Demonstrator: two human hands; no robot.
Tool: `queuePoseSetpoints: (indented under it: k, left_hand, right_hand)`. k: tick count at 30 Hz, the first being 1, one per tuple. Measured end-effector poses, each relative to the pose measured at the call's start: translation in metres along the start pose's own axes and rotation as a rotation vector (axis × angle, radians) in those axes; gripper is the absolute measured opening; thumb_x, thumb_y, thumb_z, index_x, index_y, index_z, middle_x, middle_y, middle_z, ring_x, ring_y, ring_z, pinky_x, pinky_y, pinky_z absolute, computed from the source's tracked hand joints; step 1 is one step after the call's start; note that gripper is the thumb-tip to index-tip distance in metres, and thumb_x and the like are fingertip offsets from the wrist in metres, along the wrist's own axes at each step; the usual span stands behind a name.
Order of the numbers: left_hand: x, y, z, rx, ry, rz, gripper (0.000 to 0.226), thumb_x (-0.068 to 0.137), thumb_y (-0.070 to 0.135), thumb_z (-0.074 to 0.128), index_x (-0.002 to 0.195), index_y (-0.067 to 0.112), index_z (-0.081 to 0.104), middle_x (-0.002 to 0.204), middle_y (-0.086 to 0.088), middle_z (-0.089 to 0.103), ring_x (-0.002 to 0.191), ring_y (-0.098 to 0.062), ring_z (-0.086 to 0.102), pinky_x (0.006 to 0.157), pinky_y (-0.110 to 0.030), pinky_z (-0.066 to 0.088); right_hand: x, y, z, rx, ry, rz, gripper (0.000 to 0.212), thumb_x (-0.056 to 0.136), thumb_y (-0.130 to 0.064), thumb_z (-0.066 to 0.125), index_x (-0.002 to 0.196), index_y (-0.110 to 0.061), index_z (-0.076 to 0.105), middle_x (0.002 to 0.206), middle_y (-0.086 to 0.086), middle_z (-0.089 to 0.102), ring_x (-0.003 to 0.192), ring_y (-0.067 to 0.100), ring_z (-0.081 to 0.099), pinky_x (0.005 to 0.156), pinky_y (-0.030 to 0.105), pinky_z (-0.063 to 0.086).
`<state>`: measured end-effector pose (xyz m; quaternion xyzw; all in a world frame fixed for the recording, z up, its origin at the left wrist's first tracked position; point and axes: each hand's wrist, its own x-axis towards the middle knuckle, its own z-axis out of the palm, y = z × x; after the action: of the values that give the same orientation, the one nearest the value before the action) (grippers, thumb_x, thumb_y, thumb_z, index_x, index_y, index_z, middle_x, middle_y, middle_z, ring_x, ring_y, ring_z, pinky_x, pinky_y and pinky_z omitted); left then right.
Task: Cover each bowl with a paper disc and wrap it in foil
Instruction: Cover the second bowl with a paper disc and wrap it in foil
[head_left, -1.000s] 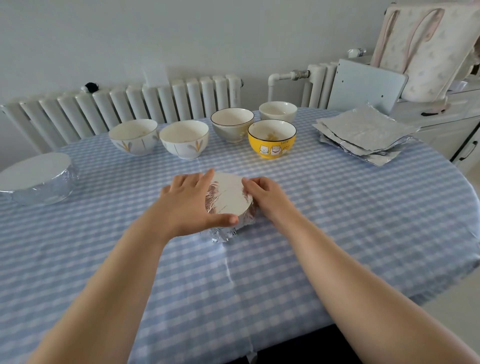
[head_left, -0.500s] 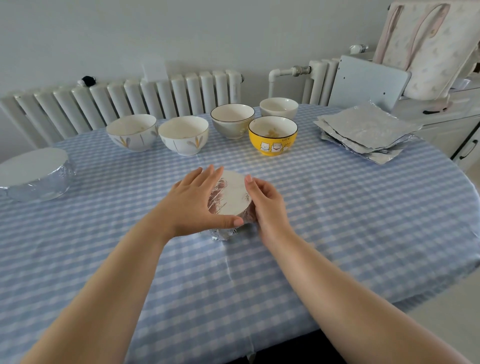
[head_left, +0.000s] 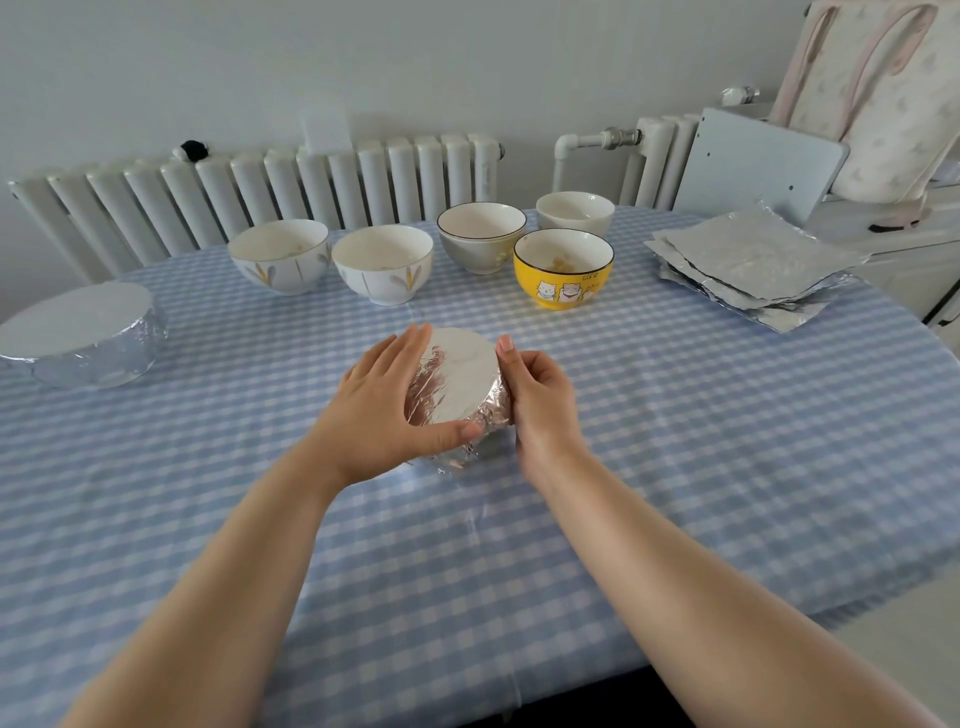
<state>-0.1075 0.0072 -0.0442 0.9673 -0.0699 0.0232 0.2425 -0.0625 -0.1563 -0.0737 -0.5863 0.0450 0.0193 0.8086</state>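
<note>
Table (head_left: 675, 426): rounded edge, covered in a blue-and-white checked cloth, smooth with a fold crease running toward the lower edge of the frame.

Wrapped bowl (head_left: 457, 395): centre of frame, on the cloth. Flat white paper disc on top, round. Foil around the sides is crinkled and shiny, bunched in small folds at the rim and at the base on the near side.

Left hand (head_left: 384, 410): palm down against the left side of the bowl, fingers straight and together, reaching over the foil edge; thumb stretched along the near rim, pressing the foil. Forearm enters from the lower left.

Right hand (head_left: 540, 395): at the right side of the bowl, fingers curled against the foil wall, index tip raised at the disc's edge. It grips the foil at the rim. Forearm enters from the lower right.

Done bowl (head_left: 83, 338): far left of frame, larger, white disc on top, foil sides creased.

Upper centre, a row of uncovered glazed bowls: two white bowls (head_left: 332, 257) with leaf marks, a grey bowl (head_left: 480, 236) with a dark rim, a small white bowl (head_left: 574, 213) behind, and a yellow bowl (head_left: 563, 267) with cartoon cats.

Foil sheets (head_left: 753, 260): upper right, a loose stack of square sheets, matte, edges ragged and offset.

Ribbed white radiator (head_left: 270, 192) behind the table.
</note>
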Motion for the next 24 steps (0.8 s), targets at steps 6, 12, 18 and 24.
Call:
queuePoseSetpoints:
  k: [6,12,18,24]
  left_hand:
    - [0.0,-0.002,0.002,-0.043,0.026,-0.017,0.129,0.053,0.093,0.043,0.158,0.028,0.004,0.164,0.012,0.006,0.15,-0.008,0.003,0.122,-0.037,0.008]
    - [0.001,0.0,0.001,-0.029,0.035,-0.015,0.129,0.053,0.093,0.042,0.158,0.028,0.005,0.164,0.012,0.01,0.15,-0.011,0.006,0.122,-0.041,0.012]
    - [0.003,0.004,0.001,-0.006,0.03,-0.011,0.129,0.052,0.093,0.042,0.158,0.028,0.005,0.163,0.012,0.012,0.15,-0.011,0.008,0.121,-0.04,0.012]
    - [0.002,0.004,0.001,-0.017,0.027,-0.013,0.129,0.052,0.093,0.044,0.157,0.03,0.005,0.163,0.013,0.013,0.15,-0.011,0.008,0.122,-0.041,0.013]
  right_hand:
    - [0.007,-0.003,0.002,0.0,-0.003,0.04,0.027,0.092,-0.031,0.068,0.075,-0.013,0.058,0.065,0.0,0.061,0.06,0.015,0.056,0.053,0.028,0.044]
    - [0.013,0.0,0.002,0.152,0.013,0.101,0.012,0.092,-0.01,0.067,0.094,-0.016,0.057,0.087,0.004,0.068,0.069,0.017,0.064,0.065,0.034,0.052]
    - [0.016,0.0,-0.003,0.255,-0.021,0.197,0.024,0.093,0.0,0.061,0.106,-0.019,0.053,0.096,0.006,0.068,0.068,0.018,0.067,0.062,0.033,0.054]
    - [0.019,0.001,-0.005,0.305,-0.042,0.221,0.031,0.09,0.014,0.055,0.108,-0.01,0.054,0.09,0.006,0.066,0.077,0.022,0.066,0.07,0.036,0.055]
